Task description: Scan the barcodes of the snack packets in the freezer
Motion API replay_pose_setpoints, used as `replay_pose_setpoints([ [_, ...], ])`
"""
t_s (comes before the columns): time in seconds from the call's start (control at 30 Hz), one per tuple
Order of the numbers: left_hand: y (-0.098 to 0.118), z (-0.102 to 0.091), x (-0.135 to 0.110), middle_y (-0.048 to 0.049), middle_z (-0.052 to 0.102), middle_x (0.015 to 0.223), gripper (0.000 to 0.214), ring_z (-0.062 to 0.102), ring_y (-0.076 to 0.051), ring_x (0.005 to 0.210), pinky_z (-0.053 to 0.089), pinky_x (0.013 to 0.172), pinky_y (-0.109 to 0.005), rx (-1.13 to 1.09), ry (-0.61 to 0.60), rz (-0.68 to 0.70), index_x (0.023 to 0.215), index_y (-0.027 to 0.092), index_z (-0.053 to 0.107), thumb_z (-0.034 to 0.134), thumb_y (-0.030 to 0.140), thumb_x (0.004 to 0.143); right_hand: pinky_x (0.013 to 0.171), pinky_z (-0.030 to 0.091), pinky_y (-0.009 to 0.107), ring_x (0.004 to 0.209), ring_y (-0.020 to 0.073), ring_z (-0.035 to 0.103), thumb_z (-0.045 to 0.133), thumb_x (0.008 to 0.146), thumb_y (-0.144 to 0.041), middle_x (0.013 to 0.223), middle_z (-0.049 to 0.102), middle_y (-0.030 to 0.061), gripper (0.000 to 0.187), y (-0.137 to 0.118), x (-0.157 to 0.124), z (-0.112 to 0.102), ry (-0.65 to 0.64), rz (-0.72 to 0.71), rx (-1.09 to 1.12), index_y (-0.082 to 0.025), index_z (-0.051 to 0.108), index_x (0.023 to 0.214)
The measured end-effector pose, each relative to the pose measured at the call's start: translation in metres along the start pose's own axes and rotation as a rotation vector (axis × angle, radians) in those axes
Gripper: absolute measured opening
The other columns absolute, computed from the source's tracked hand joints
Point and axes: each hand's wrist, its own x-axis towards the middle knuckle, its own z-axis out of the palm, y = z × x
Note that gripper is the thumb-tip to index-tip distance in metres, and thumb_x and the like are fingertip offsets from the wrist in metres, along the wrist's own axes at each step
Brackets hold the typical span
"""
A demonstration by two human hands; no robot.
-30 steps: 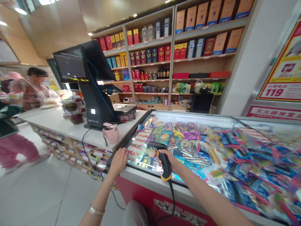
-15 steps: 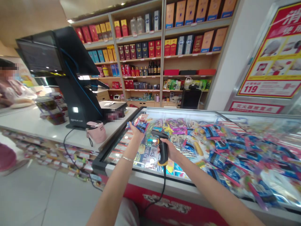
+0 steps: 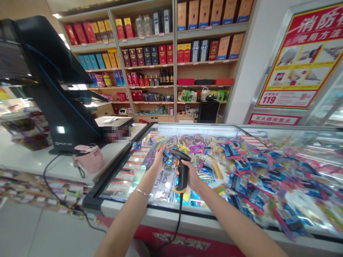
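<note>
My left hand [image 3: 159,158], with a bracelet at the wrist, is closed on a small blue snack packet [image 3: 166,155] above the glass top of a chest freezer. My right hand [image 3: 190,175] is wrapped round the grip of a black and yellow barcode scanner [image 3: 182,171]. The scanner's head points left, close beside the packet. From its base a black cable [image 3: 179,221] hangs over the freezer's front. Another blue packet [image 3: 135,145] lies left of my left hand. To the right spreads a pile of blue and pink packets [image 3: 257,194].
A white counter [image 3: 118,151] on the left carries a black checkout terminal [image 3: 64,117], a pink cup-shaped pouch [image 3: 89,159] and stacked tubs [image 3: 29,132]. Shelves of boxed goods [image 3: 150,57] stand behind the freezer [image 3: 128,205]. A red and yellow poster [image 3: 300,60] is at right.
The view has turned right. My left hand has moved right with its packet, closer to the scanner. The scanner stays in my right hand. A person at far left has gone out of view.
</note>
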Motion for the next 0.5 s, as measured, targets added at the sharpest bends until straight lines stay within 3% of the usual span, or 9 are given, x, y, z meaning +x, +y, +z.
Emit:
replay_pose_setpoints([
  [0.1,-0.0012,0.0011,0.0005,-0.0078,0.073,0.083,0.035,0.061,-0.013,0.056,0.044,0.049,-0.022,0.031,-0.043,0.007,0.087,0.013,0.067,0.064,0.044,0.073,0.054,0.048,0.025,0.049,0.0111,0.052,0.062,0.073,-0.039,0.068,0.061,0.0029,0.024,0.0019,0.0009,-0.0047,-0.001,0.012,-0.005,-0.016,0.064,0.076],
  [0.2,-0.0028,0.0016,0.0027,-0.0094,0.073,0.086,0.042,0.066,-0.018,0.069,0.048,0.055,-0.025,0.074,-0.061,0.054,0.091,0.012,0.069,0.060,0.050,0.075,0.053,0.047,0.025,0.048,0.0116,0.051,0.060,0.073,-0.041,0.061,0.059,0.0019,0.025,0.0048,0.0033,-0.0075,0.020,0.025,-0.015,-0.016,0.063,0.076],
  [0.33,-0.0070,0.0015,0.0055,-0.0089,0.073,0.090,0.053,0.068,-0.022,0.085,0.051,0.066,-0.028,0.137,-0.091,0.134,0.102,0.015,0.068,0.062,0.058,0.071,0.048,0.045,0.023,0.044,0.0089,0.047,0.062,0.069,-0.036,0.062,0.058,-0.0004,0.020,0.0057,0.0037,-0.0048,0.107,0.009,0.047,-0.017,0.061,0.074],
  [0.5,-0.0101,0.0010,0.0055,-0.0080,0.073,0.087,0.057,0.067,-0.024,0.089,0.051,0.073,-0.030,0.226,-0.125,0.177,0.098,0.016,0.069,0.064,0.063,0.067,0.045,0.043,0.019,0.042,0.0064,0.045,0.063,0.068,-0.031,0.061,0.056,-0.0027,0.016,0.0023,0.0024,-0.0018,0.159,0.023,0.118,-0.017,0.058,0.074],
])
